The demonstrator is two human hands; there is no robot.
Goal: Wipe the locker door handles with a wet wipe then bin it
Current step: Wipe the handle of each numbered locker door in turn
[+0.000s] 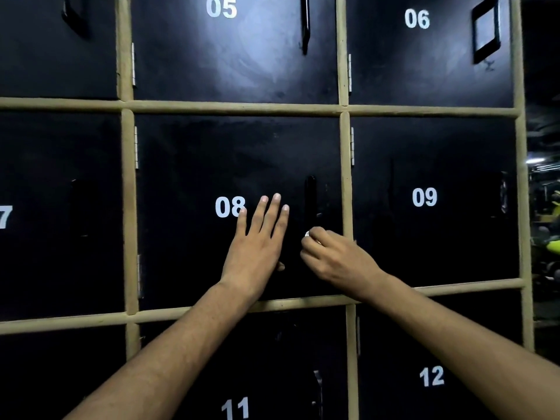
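On door 08 (197, 165), left hand (257, 247) spread flat, right hand (333, 256) pinching wipe (307, 234) at handle (310, 195)

Black locker doors (188, 165), white numerals (229, 206), tan frame (236, 107), black handle (310, 192).

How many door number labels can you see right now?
7: 05 and 06 top row; a cut-off 7, 08, 09 middle row; 11, 12 bottom. Others may lie out of frame.

The left hand (257, 247) and right hand (336, 259) are bare, likewise both forearms (169, 350), nails short.
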